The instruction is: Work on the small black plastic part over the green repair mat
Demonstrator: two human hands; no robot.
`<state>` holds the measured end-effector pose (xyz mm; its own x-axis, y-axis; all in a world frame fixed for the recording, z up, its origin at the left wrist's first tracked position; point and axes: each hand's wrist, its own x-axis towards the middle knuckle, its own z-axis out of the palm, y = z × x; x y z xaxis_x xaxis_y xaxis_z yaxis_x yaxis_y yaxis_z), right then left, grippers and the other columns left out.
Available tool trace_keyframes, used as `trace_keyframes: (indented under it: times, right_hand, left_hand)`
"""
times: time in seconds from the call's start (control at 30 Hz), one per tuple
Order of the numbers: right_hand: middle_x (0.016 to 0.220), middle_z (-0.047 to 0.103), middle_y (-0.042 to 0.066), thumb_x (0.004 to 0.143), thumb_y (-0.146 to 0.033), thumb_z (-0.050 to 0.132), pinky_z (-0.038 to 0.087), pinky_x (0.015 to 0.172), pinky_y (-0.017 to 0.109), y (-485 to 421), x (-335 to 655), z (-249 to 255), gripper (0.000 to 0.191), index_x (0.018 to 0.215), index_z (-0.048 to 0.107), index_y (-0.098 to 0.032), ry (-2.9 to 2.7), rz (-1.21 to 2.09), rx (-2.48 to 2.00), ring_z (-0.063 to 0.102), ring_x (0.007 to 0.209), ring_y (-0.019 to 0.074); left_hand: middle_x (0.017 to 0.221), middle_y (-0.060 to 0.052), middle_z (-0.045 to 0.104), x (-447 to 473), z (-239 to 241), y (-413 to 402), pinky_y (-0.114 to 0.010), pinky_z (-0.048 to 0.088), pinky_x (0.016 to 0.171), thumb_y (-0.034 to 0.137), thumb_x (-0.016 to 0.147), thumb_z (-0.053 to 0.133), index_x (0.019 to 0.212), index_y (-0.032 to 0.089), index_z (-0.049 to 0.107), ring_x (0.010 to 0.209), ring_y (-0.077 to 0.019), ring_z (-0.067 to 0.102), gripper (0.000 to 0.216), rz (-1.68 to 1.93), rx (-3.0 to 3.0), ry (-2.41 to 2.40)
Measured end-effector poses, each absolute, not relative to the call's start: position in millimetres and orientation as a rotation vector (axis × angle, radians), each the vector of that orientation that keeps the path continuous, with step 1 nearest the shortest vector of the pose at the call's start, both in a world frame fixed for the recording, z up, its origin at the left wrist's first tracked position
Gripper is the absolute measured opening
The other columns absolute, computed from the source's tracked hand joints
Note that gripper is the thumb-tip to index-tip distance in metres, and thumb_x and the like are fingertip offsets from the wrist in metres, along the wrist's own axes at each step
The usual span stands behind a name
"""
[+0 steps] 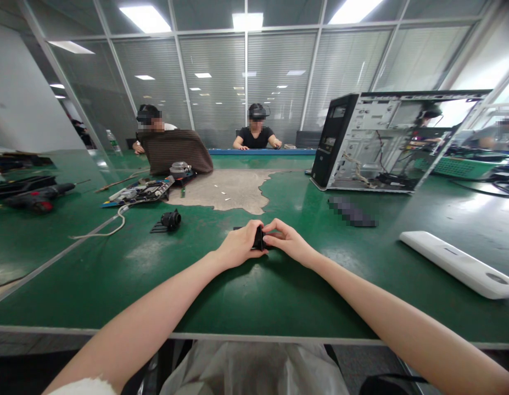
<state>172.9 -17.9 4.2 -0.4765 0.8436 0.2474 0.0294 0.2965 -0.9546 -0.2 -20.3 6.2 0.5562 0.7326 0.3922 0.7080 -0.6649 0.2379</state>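
Both my hands meet at the middle of the green table [254, 296], closed on a small black part [258, 238] that rests on or just above the surface. My left hand [239, 245] wraps its fingers round the part's left side. My right hand [286, 240] pinches the right side with thumb and forefinger. Most of the part is hidden between the fingers.
An open computer case [373, 145] lies on its side at the back right. A white flat panel [460, 263] lies at the right. A black lens-like part [171, 219], a circuit board [141, 192] and a power drill [35, 198] sit to the left. Two people sit at the far edge.
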Motion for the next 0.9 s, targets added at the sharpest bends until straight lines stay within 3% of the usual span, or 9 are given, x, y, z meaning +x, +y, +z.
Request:
trace_keyframes:
  times: [0.17, 0.37, 0.6, 0.9]
  right_hand:
    - [0.096, 0.052, 0.002, 0.068, -0.029, 0.060, 0.047, 0.078, 0.031, -16.0, 173.5, 4.1, 0.029, 0.092, 0.046, -0.020, -1.753, 1.217, -0.844, 0.056, 0.086, 0.0144]
    - [0.097, 0.053, 0.001, 0.066, -0.025, 0.063, 0.047, 0.075, 0.030, -18.4, 175.8, 4.8, 0.030, 0.089, 0.045, -0.021, -1.800, 1.282, -0.763, 0.057, 0.088, 0.0153]
    - [0.092, 0.053, 0.000, 0.071, -0.025, 0.057, 0.045, 0.081, 0.032, -20.2, 172.1, 5.2, 0.017, 0.080, 0.044, -0.020, -1.764, 1.255, -0.748, 0.057, 0.086, 0.0134]
    - [0.100, 0.050, 0.003, 0.069, -0.025, 0.060, 0.044, 0.083, 0.034, -16.1, 174.7, 3.0, 0.030, 0.094, 0.046, -0.020, -1.801, 1.261, -0.791, 0.055, 0.091, 0.0156]
  left_hand:
    - [0.106, -0.008, 0.049, 0.2, 5.9, -19.3, -0.035, 0.044, 0.070, 0.043, 0.068, 0.057, 0.114, 0.020, 0.027, 0.089, -0.0235, 0.055, 0.059, 0.728, 2.719, 1.252]
    - [0.105, -0.008, 0.049, -0.4, 6.4, -20.1, -0.033, 0.044, 0.066, 0.040, 0.068, 0.057, 0.114, 0.020, 0.027, 0.084, -0.0224, 0.056, 0.059, 0.716, 2.727, 1.278]
    - [0.103, -0.007, 0.049, -0.4, 6.9, -20.3, -0.032, 0.044, 0.065, 0.043, 0.069, 0.056, 0.112, 0.020, 0.028, 0.083, -0.0218, 0.057, 0.057, 0.728, 2.743, 1.270]
    - [0.105, -0.008, 0.050, -0.8, 6.2, -18.8, -0.033, 0.045, 0.067, 0.044, 0.069, 0.055, 0.114, 0.019, 0.026, 0.085, -0.0231, 0.056, 0.059, 0.712, 2.765, 1.270]
